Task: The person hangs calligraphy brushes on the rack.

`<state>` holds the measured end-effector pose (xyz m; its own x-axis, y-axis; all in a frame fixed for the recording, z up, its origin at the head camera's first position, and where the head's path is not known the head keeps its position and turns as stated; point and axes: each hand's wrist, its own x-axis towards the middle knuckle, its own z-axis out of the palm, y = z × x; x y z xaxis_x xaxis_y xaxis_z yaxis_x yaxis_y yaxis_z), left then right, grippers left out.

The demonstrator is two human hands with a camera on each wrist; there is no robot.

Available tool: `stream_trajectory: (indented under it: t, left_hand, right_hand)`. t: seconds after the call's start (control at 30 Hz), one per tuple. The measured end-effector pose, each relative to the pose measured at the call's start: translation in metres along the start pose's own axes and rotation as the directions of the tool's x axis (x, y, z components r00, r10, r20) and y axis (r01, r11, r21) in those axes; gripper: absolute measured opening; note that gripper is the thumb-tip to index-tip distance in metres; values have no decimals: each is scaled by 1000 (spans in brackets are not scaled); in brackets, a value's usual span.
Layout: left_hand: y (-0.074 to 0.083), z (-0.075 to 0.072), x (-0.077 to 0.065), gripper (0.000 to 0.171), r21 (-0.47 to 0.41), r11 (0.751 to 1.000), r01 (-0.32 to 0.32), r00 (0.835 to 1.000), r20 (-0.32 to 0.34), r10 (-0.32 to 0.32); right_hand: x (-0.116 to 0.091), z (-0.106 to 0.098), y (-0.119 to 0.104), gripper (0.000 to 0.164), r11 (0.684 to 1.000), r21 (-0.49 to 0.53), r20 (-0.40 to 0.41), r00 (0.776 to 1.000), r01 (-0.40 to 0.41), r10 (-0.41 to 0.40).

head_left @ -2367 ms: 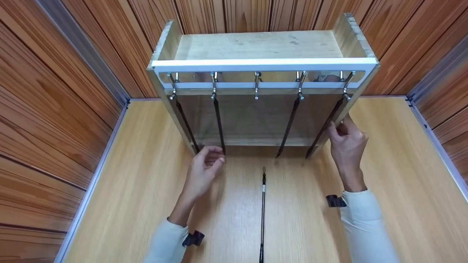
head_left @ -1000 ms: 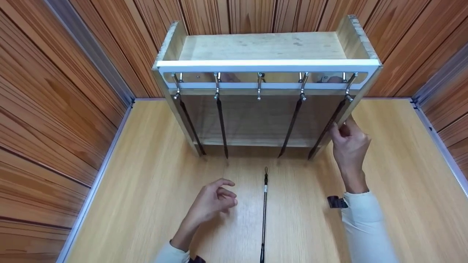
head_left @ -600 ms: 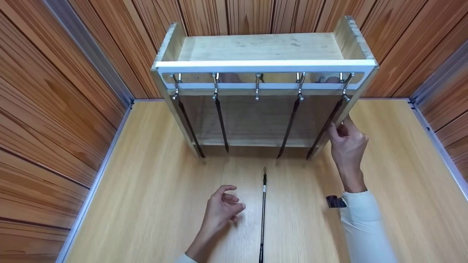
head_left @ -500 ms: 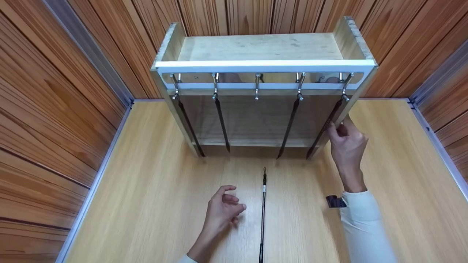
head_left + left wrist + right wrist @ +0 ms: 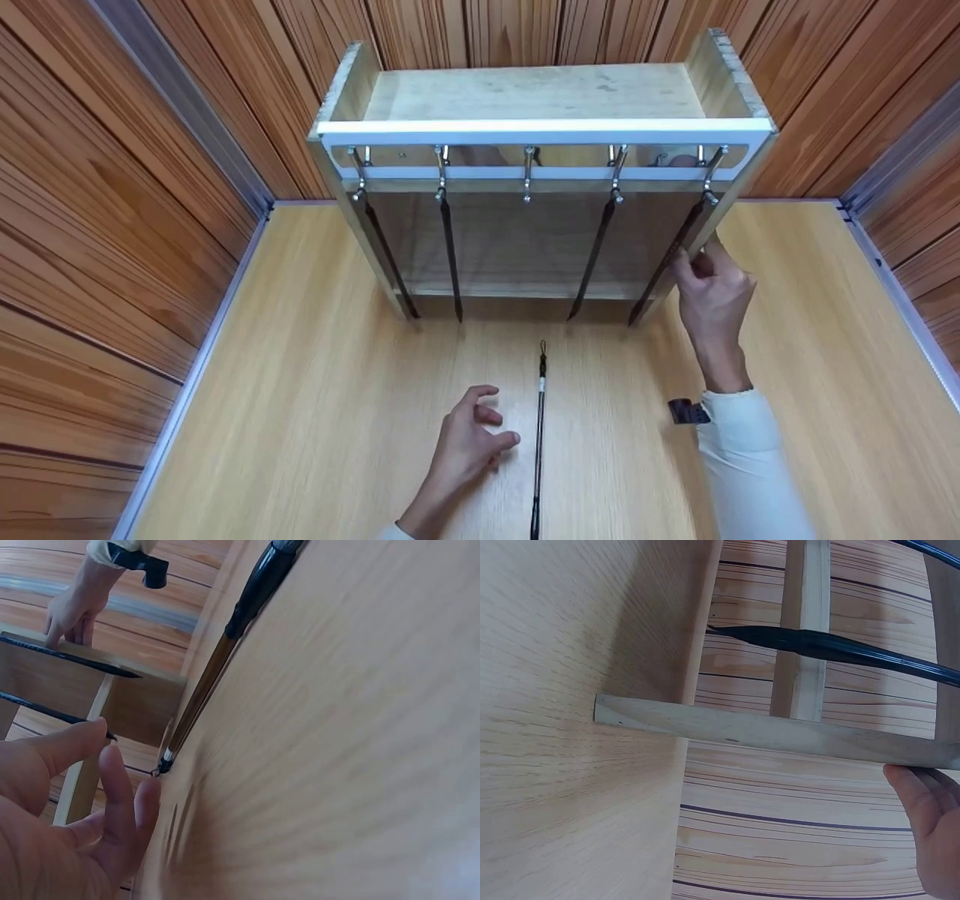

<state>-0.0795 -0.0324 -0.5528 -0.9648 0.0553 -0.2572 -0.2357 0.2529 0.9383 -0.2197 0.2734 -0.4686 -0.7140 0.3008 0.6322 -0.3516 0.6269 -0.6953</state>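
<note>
In the head view, a dark calligraphy brush (image 5: 540,442) lies lengthwise on the tabletop, its hanging loop toward the rack. Just left of it hovers my left hand (image 5: 461,446), thumb and fingers apart with nothing between them. The left wrist view shows the brush's brown handle (image 5: 208,679) and black lower part beyond my fingers. My right hand (image 5: 716,307) grips the right side panel (image 5: 780,731) of a wooden rack (image 5: 536,94). Several brushes hang from its hooks: two at left (image 5: 452,255) and two at right (image 5: 598,255). The middle hook (image 5: 527,176) bears no brush.
A white rail (image 5: 547,132) carrying the hooks spans the rack's front. Behind the rack stands a wood-panelled wall (image 5: 510,34), with further panelled walls at left (image 5: 112,225) and right (image 5: 911,187). Light wood tabletop (image 5: 300,375) extends around the hands.
My left hand has left the tip of the second hanging brush from the left and come down and right, beside the lying brush. That hanging brush swings slightly. My right hand stays put.
</note>
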Motion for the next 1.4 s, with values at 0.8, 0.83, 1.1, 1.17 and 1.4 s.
stream_trajectory:
  t: [0.8,0.83,1.1,1.17,1.4]
  left_hand:
    - [-5,32,-2,69,199,979,-36,986,-152,68]
    - [-5,33,-2,69,215,976,-31,986,-155,65]
    - [-3,39,-4,70,300,953,-32,984,-156,82]
    - [-3,39,-3,68,311,950,-23,985,-154,75]
    - [1,43,-1,64,372,928,8,994,-104,33]
  right_hand:
    - [0,-2,-3,30,1000,11,19,1000,-15,15]
    - [0,-2,-3,30,1000,8,23,1000,-18,18]
    - [0,-1,-2,28,1000,15,1,1000,23,-23]
    - [0,-1,-1,27,999,11,-5,999,39,-39]
    - [0,0,-3,28,1000,28,17,1000,-12,11]
